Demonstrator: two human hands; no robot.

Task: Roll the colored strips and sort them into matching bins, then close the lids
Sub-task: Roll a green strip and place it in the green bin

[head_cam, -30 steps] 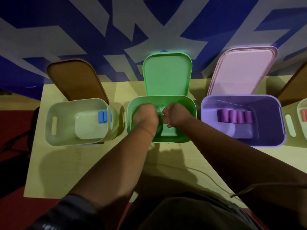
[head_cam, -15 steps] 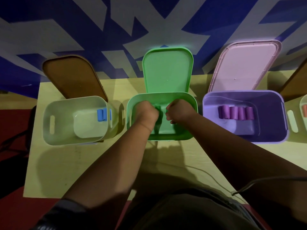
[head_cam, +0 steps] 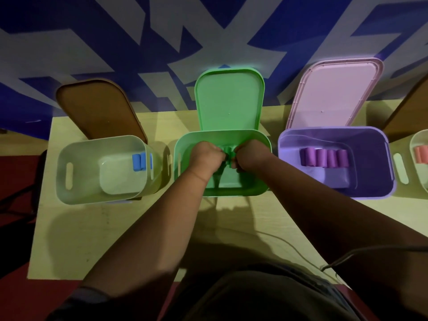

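Strip (head_cam: 228,152) looks soft, light, springy. Your left hand (head_cam: 206,157) pinches its 9 o'clock end, right hand (head_cam: 251,156) the 3.

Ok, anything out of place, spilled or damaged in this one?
Nothing stands out. The left hand and right hand grip a green strip at the green bin; purple rolls lie in the purple bin, blue rolls in the pale bin. No spill or damage shows.
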